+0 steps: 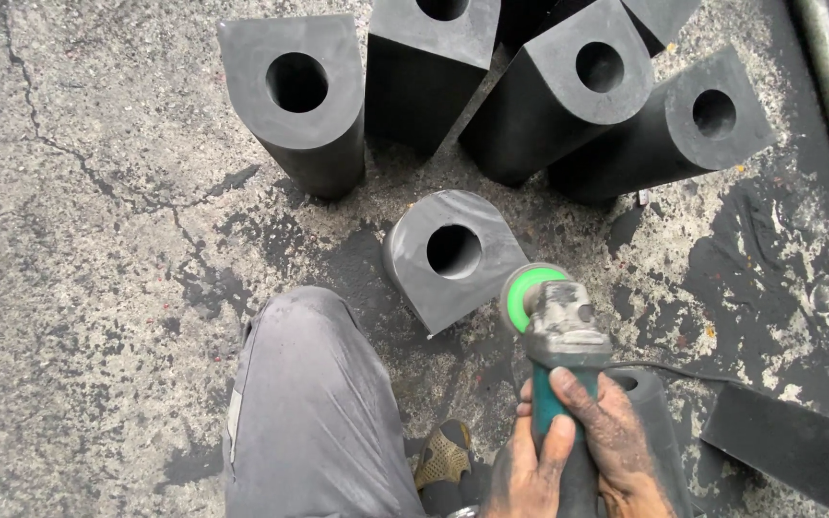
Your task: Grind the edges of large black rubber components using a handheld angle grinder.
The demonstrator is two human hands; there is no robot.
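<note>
both hands on grinder (556, 326), low on cracked floor (98, 288). right hand (616, 432) wrapped tight round teal handle; left hand (528, 470) closed on it just below. green disc meets right edge of nearest block (453, 257), lying on floor, bore facing up. four more blocks (299, 96) stand behind. knee (309, 384) beside. block looks dense, heavy, stiff, likely rubber; best gripped through bore or by flat sides.

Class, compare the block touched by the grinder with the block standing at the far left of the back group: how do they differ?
The near block is grey and dusty; the far-left block is darker black. The near block meets the grinder disc; the far-left block stands untouched. The near block looks shorter. Both are D-shaped with a round hole.
</note>
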